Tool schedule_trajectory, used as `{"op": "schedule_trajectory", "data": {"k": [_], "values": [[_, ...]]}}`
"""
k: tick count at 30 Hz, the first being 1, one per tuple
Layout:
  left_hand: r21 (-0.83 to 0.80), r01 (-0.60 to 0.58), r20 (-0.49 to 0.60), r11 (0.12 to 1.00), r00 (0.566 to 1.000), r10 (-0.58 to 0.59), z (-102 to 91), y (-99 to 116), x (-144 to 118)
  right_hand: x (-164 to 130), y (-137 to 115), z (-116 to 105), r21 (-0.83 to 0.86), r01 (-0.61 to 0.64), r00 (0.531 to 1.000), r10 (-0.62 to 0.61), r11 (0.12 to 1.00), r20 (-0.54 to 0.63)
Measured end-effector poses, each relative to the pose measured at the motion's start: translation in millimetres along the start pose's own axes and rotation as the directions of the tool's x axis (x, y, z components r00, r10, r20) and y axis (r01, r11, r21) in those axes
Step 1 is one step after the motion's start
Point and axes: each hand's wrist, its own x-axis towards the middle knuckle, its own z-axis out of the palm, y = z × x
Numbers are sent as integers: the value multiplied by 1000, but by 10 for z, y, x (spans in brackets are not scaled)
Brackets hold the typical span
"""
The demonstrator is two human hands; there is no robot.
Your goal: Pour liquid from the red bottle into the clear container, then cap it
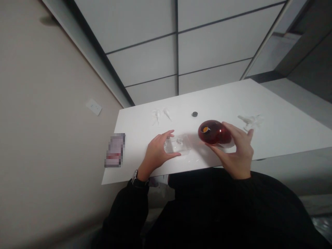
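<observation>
My right hand (pixel 240 148) grips a glossy dark red rounded bottle (pixel 216 135) by its right end, thumb and fingers on opposite sides. The bottle is tilted over, and a round opening with orange inside shows at its left end. To its left, my left hand (pixel 158 148) curves around a clear, see-through rectangular container (pixel 184 143), thumb on the near side and fingers on the far side. The container is low at the white table, apart from the bottle. Beyond them lies a small round black cap (pixel 194 114).
The white table (pixel 220 98) carries small translucent nozzle-like pieces (pixel 167 113) at the back left and a crumpled clear plastic piece (pixel 251 121) at the right. A blurred-out flat packet (pixel 114 150) lies at the left edge. White panelled doors (pixel 153 64) stand behind.
</observation>
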Motion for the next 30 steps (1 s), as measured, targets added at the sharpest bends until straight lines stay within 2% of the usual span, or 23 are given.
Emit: {"op": "schedule_trajectory", "data": {"k": [13,30], "values": [[-48,-17,16,999,1000,18,108,42,81,98,-59,-8,-209,248,965,-224,946,133],[-61,2,36,998,999,0,109,75,98,104,-104,-44,-213,298,941,-248,931,232]]}}
